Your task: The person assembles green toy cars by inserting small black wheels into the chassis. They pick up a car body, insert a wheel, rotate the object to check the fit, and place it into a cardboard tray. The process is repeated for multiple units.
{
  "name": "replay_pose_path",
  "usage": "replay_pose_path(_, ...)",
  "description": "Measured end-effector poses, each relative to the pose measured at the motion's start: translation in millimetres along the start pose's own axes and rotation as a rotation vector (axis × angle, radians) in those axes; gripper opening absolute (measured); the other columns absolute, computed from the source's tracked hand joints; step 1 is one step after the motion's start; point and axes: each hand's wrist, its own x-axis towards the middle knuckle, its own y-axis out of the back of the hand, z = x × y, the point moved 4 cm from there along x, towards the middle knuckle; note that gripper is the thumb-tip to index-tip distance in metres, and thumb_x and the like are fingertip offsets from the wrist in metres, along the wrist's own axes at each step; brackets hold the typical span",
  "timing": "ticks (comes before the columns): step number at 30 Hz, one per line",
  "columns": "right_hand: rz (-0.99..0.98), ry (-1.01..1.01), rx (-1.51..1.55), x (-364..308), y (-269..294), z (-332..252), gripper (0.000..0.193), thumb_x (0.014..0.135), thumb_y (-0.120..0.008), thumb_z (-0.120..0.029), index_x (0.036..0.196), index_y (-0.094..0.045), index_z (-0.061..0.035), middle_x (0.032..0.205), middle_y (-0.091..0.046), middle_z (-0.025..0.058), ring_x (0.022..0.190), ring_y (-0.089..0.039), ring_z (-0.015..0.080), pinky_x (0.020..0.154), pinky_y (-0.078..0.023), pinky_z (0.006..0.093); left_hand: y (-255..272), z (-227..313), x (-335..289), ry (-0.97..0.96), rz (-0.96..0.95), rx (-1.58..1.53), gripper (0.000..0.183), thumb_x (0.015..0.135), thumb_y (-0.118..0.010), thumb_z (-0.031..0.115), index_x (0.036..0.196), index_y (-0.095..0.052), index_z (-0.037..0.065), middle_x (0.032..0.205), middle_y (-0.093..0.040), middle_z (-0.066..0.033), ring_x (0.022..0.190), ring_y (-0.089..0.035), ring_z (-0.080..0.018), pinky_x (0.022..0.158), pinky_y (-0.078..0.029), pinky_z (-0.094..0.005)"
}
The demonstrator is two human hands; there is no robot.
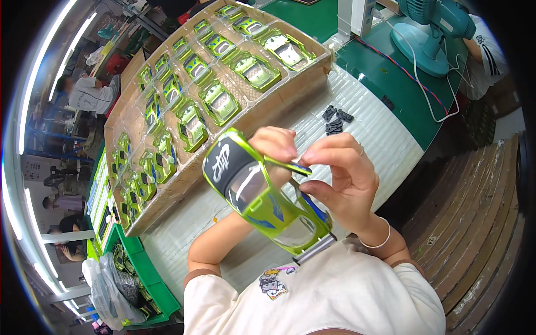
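Observation:
A lime-green toy car body [262, 204] with a black hood, blue side markings and clear windows is held tilted in front of my chest. A grey spoiler [315, 249] sits at its lower end. My left hand [272, 146] grips the shell from behind its far side, the fingers curled by the hood edge. My right hand [346, 181] is closed, with bent fingers and thumb at the shell's right side; whatever is between its fingertips is too small to make out. Several small black parts [336, 118] lie on the table beyond my right hand.
A large cardboard tray [279, 100] of similar green car bodies fills the far left of the foam-covered table [385, 131]. A teal fan [427, 42] with cables stands at the far right. A green bin [137, 262] holds bagged parts at left. Brown stacked boards [474, 223] are at right.

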Motion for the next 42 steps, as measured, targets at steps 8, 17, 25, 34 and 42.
replay_pose_path(8, 0.079, 0.017, 0.015, -5.3, -2.0, -0.5, 0.027, 0.06, -0.075, -0.001, 0.085, -0.064, -0.0054, 0.081, -0.062, 0.0069, 0.073, -0.061, 0.0162, 0.067, -0.05, 0.0271, -14.6, -2.0, -11.2, -0.03, -0.003, 0.022, 0.026, 0.069, -0.067, 0.002, 0.085, -0.052, 0.016, 0.082, -0.045, 0.0, 0.077, -0.047, -0.0145, 0.088, -0.038, -0.0398)
replay_pose_path(17, 0.047, 0.162, -0.026, -3.5, 1.7, -7.1, 0.024, 0.061, -0.073, 0.003, 0.083, -0.064, -0.0046, 0.074, -0.061, 0.0052, 0.063, -0.058, 0.0144, 0.057, -0.048, 0.0253, -18.0, 4.8, -13.4, -0.119, -0.028, 0.083, 0.023, 0.07, -0.07, 0.007, 0.085, -0.054, 0.016, 0.082, -0.045, 0.0006, 0.073, -0.047, -0.0135, 0.085, -0.037, -0.0393)
replay_pose_path(25, 0.041, 0.212, -0.019, -2.9, 2.9, -5.5, 0.026, 0.059, -0.073, 0.004, 0.082, -0.064, -0.004, 0.073, -0.06, 0.0041, 0.063, -0.057, 0.0132, 0.056, -0.046, 0.0243, -16.9, 0.9, -16.3, -0.11, -0.024, 0.046, 0.031, 0.066, -0.073, 0.001, 0.086, -0.055, 0.015, 0.084, -0.048, -0.001, 0.073, -0.051, -0.0144, 0.083, -0.041, -0.0396)
replay_pose_path(34, 0.064, 0.222, 0.013, -2.3, 0.8, -2.6, 0.027, 0.057, -0.074, 0.004, 0.081, -0.064, -0.0042, 0.075, -0.06, 0.0039, 0.064, -0.056, 0.0129, 0.056, -0.046, 0.0231, -19.9, -2.3, -14.7, -0.062, -0.011, -0.098, 0.032, 0.067, -0.072, 0.0, 0.087, -0.053, 0.015, 0.083, -0.05, -0.0012, 0.073, -0.053, -0.016, 0.083, -0.041, -0.0393)
replay_pose_path(42, 0.071, 0.263, -0.022, -2.5, 1.6, -7.9, 0.024, 0.058, -0.075, 0.001, 0.079, -0.064, -0.0052, 0.072, -0.058, 0.002, 0.061, -0.054, 0.0116, 0.052, -0.044, 0.0216, -23.8, 1.7, -13.0, -0.076, -0.036, -0.068, 0.027, 0.068, -0.073, 0.003, 0.085, -0.055, 0.014, 0.083, -0.05, -0.0017, 0.071, -0.053, -0.017, 0.08, -0.041, -0.0389)
